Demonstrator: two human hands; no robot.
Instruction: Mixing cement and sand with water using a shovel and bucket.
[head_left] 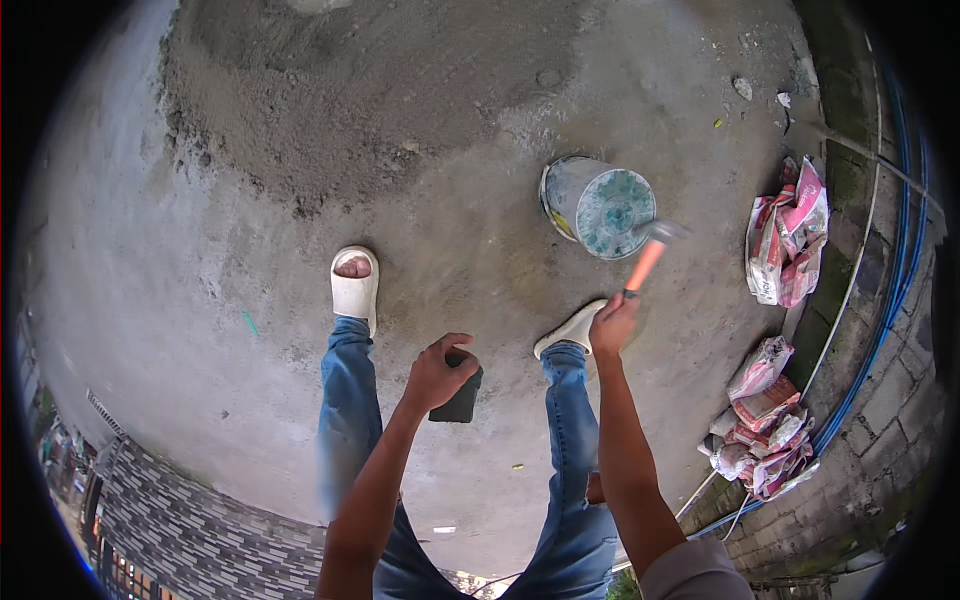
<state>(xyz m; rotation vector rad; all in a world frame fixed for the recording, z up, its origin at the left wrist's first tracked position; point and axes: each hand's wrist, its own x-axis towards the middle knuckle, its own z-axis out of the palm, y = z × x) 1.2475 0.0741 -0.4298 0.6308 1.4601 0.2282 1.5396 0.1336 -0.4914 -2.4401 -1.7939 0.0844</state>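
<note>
My right hand (612,325) is closed around the handle of a hammer (645,265) with an orange grip. The hammer's metal head is blurred and overlaps the lower right edge of a bucket (580,190) in the picture; whether they touch, I cannot tell. That whitish bucket is tipped over, its round base smeared with teal facing me. In my left hand (440,373) is a dark, flat-sided block-like object (458,398), gripped from above between bent fingers and thumb. Its exact kind does not show.
A broad heap of grey sand or mortar mix (330,100) spreads over the concrete floor ahead. Crumpled red-and-white sacks (788,235) lie to the right, with more sacks (765,430) nearer. Blue pipes (900,270) run along the right edge. My feet wear white slides (352,290).
</note>
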